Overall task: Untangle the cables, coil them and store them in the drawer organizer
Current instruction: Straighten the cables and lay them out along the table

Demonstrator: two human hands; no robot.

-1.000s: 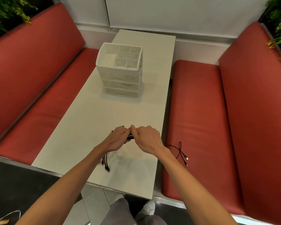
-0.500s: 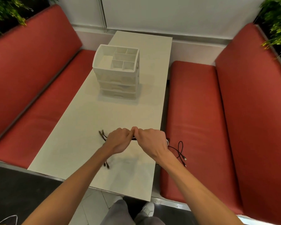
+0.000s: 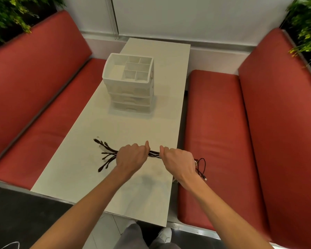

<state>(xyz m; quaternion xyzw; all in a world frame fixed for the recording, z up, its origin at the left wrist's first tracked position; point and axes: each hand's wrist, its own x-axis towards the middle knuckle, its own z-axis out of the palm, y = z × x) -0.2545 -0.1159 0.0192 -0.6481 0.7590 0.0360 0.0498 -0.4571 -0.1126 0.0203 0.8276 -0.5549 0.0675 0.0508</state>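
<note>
The left hand (image 3: 131, 159) and right hand (image 3: 178, 162) each clench a black cable bundle (image 3: 153, 154) above the white bench (image 3: 90, 141), a short stretch taut between them. Plug ends (image 3: 105, 155) fan out at 9 o'clock. The drawer organizer (image 3: 129, 81) stands at 12 o'clock, well apart.
</note>
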